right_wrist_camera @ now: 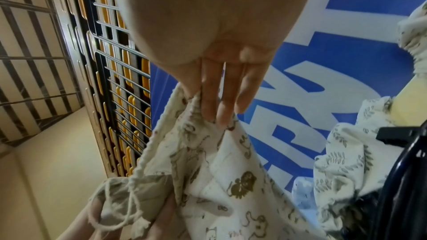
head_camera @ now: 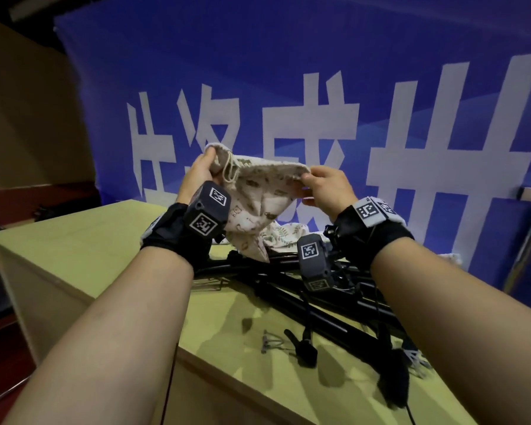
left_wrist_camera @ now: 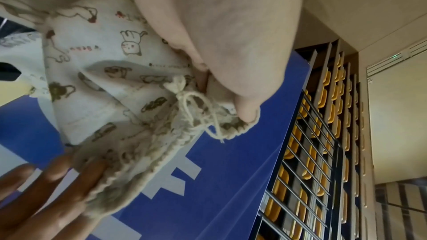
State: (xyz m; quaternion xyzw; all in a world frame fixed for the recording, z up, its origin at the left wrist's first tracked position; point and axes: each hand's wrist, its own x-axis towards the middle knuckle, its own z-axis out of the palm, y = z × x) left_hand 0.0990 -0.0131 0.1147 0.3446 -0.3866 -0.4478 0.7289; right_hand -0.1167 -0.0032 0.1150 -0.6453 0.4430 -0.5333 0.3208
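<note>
A cream drawstring bag (head_camera: 258,204) printed with small animals hangs in the air above the table, stretched between both hands. My left hand (head_camera: 207,161) pinches its left rim, thumb on top, right beside the knotted drawstring (left_wrist_camera: 196,112). The right hand (head_camera: 310,176) pinches the opposite rim between thumb and forefinger. In the right wrist view its other fingers (right_wrist_camera: 226,101) lie straight along the cloth of the bag (right_wrist_camera: 219,180). The bag's lower end droops toward the table. Whether anything is inside the bag is hidden.
A second cloth bag (head_camera: 288,233) with a leaf print lies on the yellow-green table (head_camera: 74,250) under the hands. Black tripod poles (head_camera: 319,305) and small metal clips (head_camera: 272,342) are spread across the table's right half. A blue banner (head_camera: 288,72) stands close behind.
</note>
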